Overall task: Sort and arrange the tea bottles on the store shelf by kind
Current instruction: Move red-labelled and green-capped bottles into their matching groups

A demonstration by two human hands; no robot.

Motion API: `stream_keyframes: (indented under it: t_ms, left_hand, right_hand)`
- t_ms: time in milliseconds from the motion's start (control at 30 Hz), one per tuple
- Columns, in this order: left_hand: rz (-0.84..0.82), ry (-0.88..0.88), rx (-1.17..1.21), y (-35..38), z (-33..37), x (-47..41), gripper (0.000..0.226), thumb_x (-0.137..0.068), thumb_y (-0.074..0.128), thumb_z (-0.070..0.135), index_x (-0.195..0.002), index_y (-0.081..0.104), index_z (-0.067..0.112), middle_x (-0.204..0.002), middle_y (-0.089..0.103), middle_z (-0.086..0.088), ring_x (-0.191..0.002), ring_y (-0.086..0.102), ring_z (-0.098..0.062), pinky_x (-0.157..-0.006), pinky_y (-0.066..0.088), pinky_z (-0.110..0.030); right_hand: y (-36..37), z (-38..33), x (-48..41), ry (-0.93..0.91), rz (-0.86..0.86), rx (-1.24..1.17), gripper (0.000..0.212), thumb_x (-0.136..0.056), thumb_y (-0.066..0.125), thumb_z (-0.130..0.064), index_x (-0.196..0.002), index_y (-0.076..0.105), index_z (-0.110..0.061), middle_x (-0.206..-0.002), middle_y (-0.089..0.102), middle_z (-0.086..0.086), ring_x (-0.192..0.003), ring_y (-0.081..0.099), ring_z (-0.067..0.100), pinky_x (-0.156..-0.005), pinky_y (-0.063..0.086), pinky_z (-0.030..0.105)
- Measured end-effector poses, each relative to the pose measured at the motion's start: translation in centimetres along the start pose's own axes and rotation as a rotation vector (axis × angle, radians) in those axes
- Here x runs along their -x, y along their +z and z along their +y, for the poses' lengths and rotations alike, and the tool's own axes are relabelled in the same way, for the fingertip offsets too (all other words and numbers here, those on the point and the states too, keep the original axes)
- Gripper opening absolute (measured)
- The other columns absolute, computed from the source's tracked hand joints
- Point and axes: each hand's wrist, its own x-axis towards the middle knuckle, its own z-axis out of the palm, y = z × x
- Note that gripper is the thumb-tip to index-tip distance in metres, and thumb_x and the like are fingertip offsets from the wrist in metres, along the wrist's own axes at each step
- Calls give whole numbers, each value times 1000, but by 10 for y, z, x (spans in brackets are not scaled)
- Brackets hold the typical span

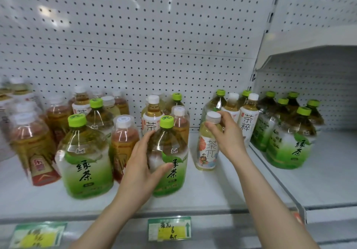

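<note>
My left hand wraps around a large green-capped green tea bottle standing at the shelf's middle front. My right hand grips the neck and shoulder of a small white-capped bottle with a pale drink and a cartoon label, upright to the right of it. A second large green tea bottle stands to the left. Behind are mixed small bottles: white-labelled tea, amber tea with red labels and more green-capped ones.
A white shelf with a pegboard back holds everything. A group of several large green tea bottles stands on the neighbouring shelf section at the right, past a divider. Price tags hang on the front edge.
</note>
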Motion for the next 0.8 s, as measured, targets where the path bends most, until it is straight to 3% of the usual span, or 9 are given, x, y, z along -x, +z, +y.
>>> stream_keyframes:
  t_ms: [200, 333, 467, 533, 667, 733, 800]
  left_hand:
    - [136, -78, -56, 12, 10, 9, 88, -73, 77, 43, -147, 31, 32, -143, 44, 14, -132, 42, -2, -111, 39, -38]
    - [240, -123, -95, 23, 20, 16, 89, -74, 78, 36, -149, 30, 28, -146, 41, 14, -133, 39, -1, -113, 34, -32]
    - [285, -164, -147, 30, 27, 20, 90, -76, 78, 32, -150, 27, 29, -146, 36, 18, -131, 34, 4, -109, 29, -23]
    - [283, -183, -146, 30, 31, 19, 90, -76, 78, 33, -150, 27, 29, -145, 35, 20, -129, 35, 9, -109, 29, -22]
    - [272, -192, -160, 30, 30, 18, 90, -76, 78, 36, -150, 25, 32, -142, 33, 28, -124, 27, 27, -107, 28, -16]
    - [269, -193, -150, 30, 29, 18, 90, -75, 76, 41, -148, 24, 37, -140, 31, 36, -126, 27, 26, -104, 26, -7]
    - [262, -190, -140, 29, 29, 19, 89, -73, 74, 45, -145, 22, 44, -140, 28, 40, -129, 27, 23, -102, 24, -2]
  right_hand:
    - [14, 8, -35, -32, -81, -13, 47, -96, 61, -36, -135, 50, -13, -129, 63, 4, -118, 58, 23, -96, 45, 35]
    - [19, 12, -49, -66, -125, 19, 43, -97, 59, -35, -131, 51, -10, -126, 63, 6, -115, 59, 25, -84, 39, 28]
    - [16, 1, -56, -203, -96, 121, 61, -96, 60, -35, -147, 37, -11, -146, 49, 9, -134, 46, 27, -106, 41, 40]
    - [14, -20, -67, -328, -111, 127, 60, -98, 55, -37, -149, 36, -12, -148, 48, 8, -135, 46, 27, -107, 40, 41]
    - [33, -55, -105, -295, -402, 310, 53, -98, 52, -43, -138, 47, -9, -125, 62, 13, -112, 59, 32, -89, 48, 40]
    - [47, -62, -119, -254, -558, 441, 52, -92, 58, -55, -110, 59, -6, -101, 63, 9, -91, 60, 26, -74, 48, 34]
    - [56, -66, -129, -217, -647, 499, 59, -84, 61, -66, -91, 57, -7, -84, 59, 5, -78, 57, 22, -68, 46, 31]
